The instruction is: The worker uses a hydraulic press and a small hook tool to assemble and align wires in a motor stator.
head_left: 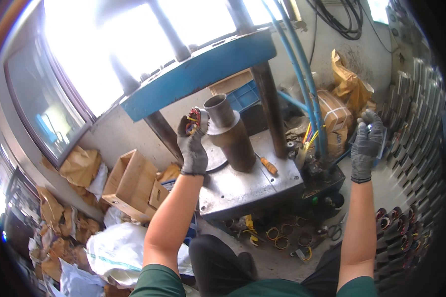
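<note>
My left hand (193,146), in a grey glove, is raised and closed on a round metal part with coloured wire windings (195,120), held beside the open top of a steel cylinder (230,132). The cylinder stands upright on the grey bed of a blue-framed press (243,185). My right hand (367,141), also gloved, is lifted far to the right near a small control box; its fingers curl around something dark that I cannot make out.
An open cardboard box (130,183) and crumpled brown paper lie at the left with white sacks (116,250). Blue hoses (302,74) run down behind the press. Racks of wound parts (406,227) line the right. Wire rings and scissors (334,230) lie on the floor.
</note>
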The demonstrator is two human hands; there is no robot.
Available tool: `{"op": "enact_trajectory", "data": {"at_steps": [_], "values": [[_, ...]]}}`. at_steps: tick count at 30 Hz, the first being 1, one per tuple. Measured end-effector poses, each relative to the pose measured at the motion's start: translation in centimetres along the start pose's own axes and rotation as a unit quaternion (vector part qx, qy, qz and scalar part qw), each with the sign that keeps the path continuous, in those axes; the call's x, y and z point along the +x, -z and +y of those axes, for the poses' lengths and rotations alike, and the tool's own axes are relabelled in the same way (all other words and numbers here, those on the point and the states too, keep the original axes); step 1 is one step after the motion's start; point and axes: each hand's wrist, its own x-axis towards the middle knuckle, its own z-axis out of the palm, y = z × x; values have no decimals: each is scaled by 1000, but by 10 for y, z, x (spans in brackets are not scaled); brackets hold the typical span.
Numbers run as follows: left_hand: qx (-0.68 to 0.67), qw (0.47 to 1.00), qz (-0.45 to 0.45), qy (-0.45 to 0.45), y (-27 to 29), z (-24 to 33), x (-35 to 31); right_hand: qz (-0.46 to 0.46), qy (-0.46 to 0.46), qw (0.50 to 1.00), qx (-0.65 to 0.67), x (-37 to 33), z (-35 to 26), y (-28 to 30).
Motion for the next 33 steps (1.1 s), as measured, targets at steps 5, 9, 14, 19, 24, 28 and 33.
{"op": "enact_trajectory", "data": {"at_steps": [5,9,14,19,24,28,33], "values": [[105,994,-9,17,-14,10,82,-2,0,999,-37,-5,-9,2],[187,976,-112,22,-35,18,108,4,12,1000,-25,-7,-19,2],[404,903,-120,88,-64,16,123,9,-1,1000,-6,-8,-29,2],[406,893,-157,113,-62,3,124,8,23,999,-32,-6,-29,6],[295,933,-139,152,-53,-2,122,0,34,998,-60,-2,-32,10],[252,947,-125,153,-39,-14,120,-7,32,997,-68,3,-37,15],[257,946,-123,156,-38,-18,118,-23,10,995,-92,13,-52,30]]}}
